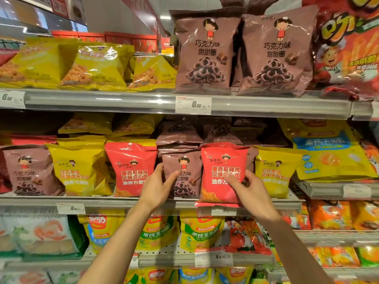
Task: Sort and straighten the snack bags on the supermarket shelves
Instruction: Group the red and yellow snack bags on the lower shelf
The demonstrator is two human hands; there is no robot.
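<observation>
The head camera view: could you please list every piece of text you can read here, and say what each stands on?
"巧克力味 甜甜圈": the two brown bags on the top shelf.
"6.00 元/包": price tag beneath them.
"墨西哥辣鸡风味点心面": red bag gripped by the right hand; another red bag reads the same.
"力味 甜圈", partly covered: brown bag held by the left hand.
Other tags and yellow bags: too blurred.

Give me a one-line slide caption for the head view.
Left hand holds a brown bag, right hand grips a red bag on the middle shelf.
</observation>
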